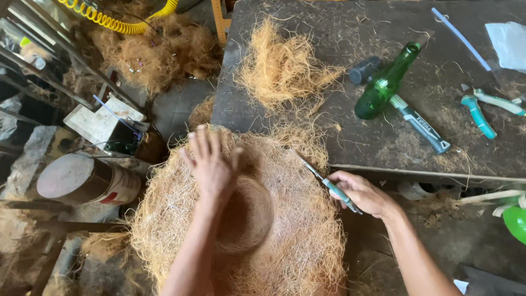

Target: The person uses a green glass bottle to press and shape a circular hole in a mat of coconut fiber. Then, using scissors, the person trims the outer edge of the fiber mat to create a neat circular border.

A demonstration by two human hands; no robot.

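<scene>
Left hand (211,161) on coir nest (241,219), right hand (361,193) gripping scissors (329,183)

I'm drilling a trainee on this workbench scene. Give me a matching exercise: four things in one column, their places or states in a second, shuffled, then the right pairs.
Things:
1. green glass bottle
2. left hand
3. right hand
4. loose fibre pile

Places or states:
A. grips a slim tool with a pale green handle
B. lies on its side on the dark bench top
C. spread flat on the round fibre mat
D. heaped on the bench beyond the mat

Pairs: 1-B, 2-C, 3-A, 4-D
</scene>
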